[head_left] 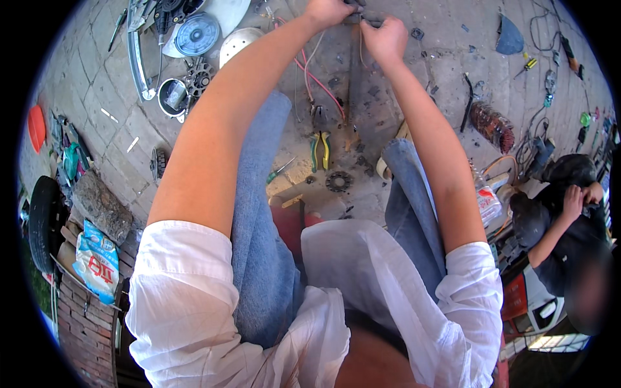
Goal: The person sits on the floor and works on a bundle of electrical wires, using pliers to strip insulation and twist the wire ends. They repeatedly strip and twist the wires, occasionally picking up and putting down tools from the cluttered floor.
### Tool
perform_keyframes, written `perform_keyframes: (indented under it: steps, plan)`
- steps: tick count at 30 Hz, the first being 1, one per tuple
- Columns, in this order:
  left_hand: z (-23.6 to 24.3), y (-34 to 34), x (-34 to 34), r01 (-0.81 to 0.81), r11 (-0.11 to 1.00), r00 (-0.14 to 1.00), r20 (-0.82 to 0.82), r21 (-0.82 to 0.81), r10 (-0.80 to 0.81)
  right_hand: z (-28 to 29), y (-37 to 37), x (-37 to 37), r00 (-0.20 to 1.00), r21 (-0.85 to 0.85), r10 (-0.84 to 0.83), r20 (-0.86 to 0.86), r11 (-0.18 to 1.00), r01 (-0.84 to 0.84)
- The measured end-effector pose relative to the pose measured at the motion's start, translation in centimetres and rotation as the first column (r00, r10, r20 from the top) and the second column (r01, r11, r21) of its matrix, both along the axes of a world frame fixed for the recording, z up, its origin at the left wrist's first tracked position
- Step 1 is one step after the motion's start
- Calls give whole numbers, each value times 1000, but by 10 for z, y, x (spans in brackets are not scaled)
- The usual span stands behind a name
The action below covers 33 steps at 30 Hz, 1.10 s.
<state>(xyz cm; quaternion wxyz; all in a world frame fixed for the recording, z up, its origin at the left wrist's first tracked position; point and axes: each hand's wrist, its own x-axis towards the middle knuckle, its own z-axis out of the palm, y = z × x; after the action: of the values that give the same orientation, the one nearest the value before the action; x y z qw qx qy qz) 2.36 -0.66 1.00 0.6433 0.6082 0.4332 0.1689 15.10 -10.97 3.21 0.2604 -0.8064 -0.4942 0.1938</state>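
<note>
**Both hands on the bar's far end**

Arms stretched out, the left hand and right hand pinch small fittings at the top of a dark metal bar lying on the paving. Pliers lie nearby. Seemingly mid-fastening; steady grip needed next.

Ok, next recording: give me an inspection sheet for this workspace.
Surface: paved ground, dusty, littered.
Job's things: dark upright bar, gripped at its top by left hand and right hand.
Clutter: pliers, sprocket, screwdriver, round chrome lamp.
Hands: both closed around the bar's top end.
Cables: pink wires beside the bar.
Surroundings: tyre at left; another person crouched at right.
</note>
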Motion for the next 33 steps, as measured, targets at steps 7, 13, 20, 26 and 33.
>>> perform_keyframes:
  steps: [7, 13, 20, 26, 33]
  plan:
    - [4, -1, 1, 2, 1000, 1000, -3, -6, -2, -12, -3, 4, 997, -37, -16, 74, 999, 19]
    - [1, -2, 0, -7, 997, 999, -37, 81, 10, -6, -4, -2, 1000, 30, -23, 10, 999, 22]
    - [1, -3, 0, 4, 976, 996, -89, 216, 16, -9, -9, -4, 998, -48, -52, 34, 997, 53]
    - [-3, -3, -1, -14, 975, 989, -139, 222, 46, 1, -32, -22, 990, -9, -36, -139, 999, 35]
    - [-12, -5, -1, -68, 990, 996, -51, 123, 74, 4, -28, 2, 994, 57, -109, -8, 992, 109]
